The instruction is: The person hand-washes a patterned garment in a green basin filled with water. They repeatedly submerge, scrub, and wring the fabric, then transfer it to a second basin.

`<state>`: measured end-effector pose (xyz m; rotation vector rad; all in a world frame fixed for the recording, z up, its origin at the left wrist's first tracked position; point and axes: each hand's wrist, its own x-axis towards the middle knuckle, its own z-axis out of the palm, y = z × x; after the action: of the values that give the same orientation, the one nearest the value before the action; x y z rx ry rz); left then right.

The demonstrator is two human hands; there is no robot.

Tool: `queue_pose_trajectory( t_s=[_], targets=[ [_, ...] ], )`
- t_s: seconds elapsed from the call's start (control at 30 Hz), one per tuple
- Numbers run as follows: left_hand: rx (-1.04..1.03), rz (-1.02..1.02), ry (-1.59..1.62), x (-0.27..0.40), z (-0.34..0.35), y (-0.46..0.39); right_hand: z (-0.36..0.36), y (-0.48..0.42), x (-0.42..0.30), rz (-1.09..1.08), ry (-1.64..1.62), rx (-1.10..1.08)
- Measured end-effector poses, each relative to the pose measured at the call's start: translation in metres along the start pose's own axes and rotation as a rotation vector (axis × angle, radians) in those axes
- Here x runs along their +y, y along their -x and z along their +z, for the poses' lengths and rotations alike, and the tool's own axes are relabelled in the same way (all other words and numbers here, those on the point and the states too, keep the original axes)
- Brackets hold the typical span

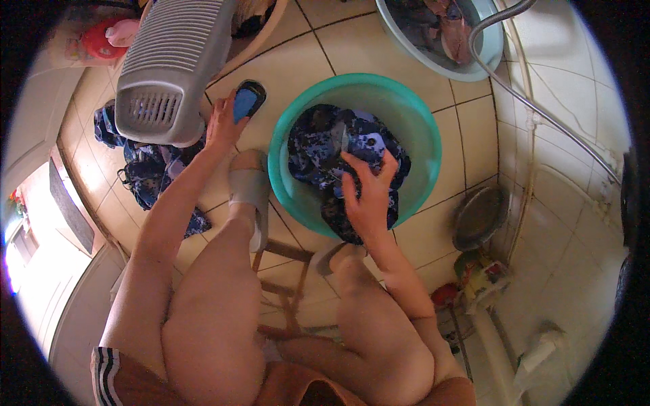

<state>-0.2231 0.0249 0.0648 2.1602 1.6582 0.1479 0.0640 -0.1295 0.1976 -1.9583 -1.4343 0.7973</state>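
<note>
My left hand point(224, 124) reaches to a small dark oval dish point(259, 90) on the tiled floor. Its thumb and fingers close around a blue block point(246, 103) there, which looks like soap. In front of me stands a round teal plastic basin point(429, 167) with a bunched, dark blue camouflage-patterned garment point(315, 152) inside. My right hand point(370, 195) is over that garment, fingers spread and curved; whether the fingertips press the cloth is hard to tell. Part of the garment lies under the wrist, near the basin's front rim.
A ribbed grey plastic washboard point(167, 56) stands at upper left, with patterned clothes point(147, 172) on the floor below it. Behind are a tan basin point(277, 23) and a pale blue basin point(431, 68) holding cloth. A metal hose point(548, 114) crosses the right; a wooden stool point(289, 251) is between my legs.
</note>
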Motion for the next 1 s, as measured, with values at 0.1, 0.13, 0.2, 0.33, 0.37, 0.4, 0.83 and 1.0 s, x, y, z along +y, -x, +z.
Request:
queue_pose_trajectory(
  t_s=[0.1,0.13,0.2,0.33,0.37,0.4,0.83,1.0],
  targets=[
    [0.130,0.155,-0.079,0.019,-0.001,0.001,0.001,-0.002,-0.005,-0.065,0.106,-0.048],
    [0.168,0.213,-0.079,0.034,-0.009,-0.003,-0.001,-0.003,-0.003,-0.072,0.164,-0.069],
    [0.058,0.266,0.375,0.057,-0.025,-0.015,-0.006,-0.002,0.000,-0.073,0.181,-0.064],
    [-0.352,0.411,0.728,0.116,-0.050,-0.035,-0.038,0.008,0.003,0.010,-0.132,0.024],
    [-0.409,0.527,0.834,0.135,-0.053,-0.038,-0.050,0.012,0.003,0.047,-0.241,0.045],
    [-0.467,0.650,0.942,0.155,-0.050,-0.041,-0.057,0.013,0.007,0.151,-0.432,0.158],
    [-0.672,0.150,1.136,0.283,-0.022,-0.034,-0.075,-0.027,0.043,0.309,-0.642,0.592],
    [-0.278,0.441,0.928,0.308,-0.013,-0.008,-0.075,-0.029,0.065,0.399,-0.716,0.537]
  ],
)
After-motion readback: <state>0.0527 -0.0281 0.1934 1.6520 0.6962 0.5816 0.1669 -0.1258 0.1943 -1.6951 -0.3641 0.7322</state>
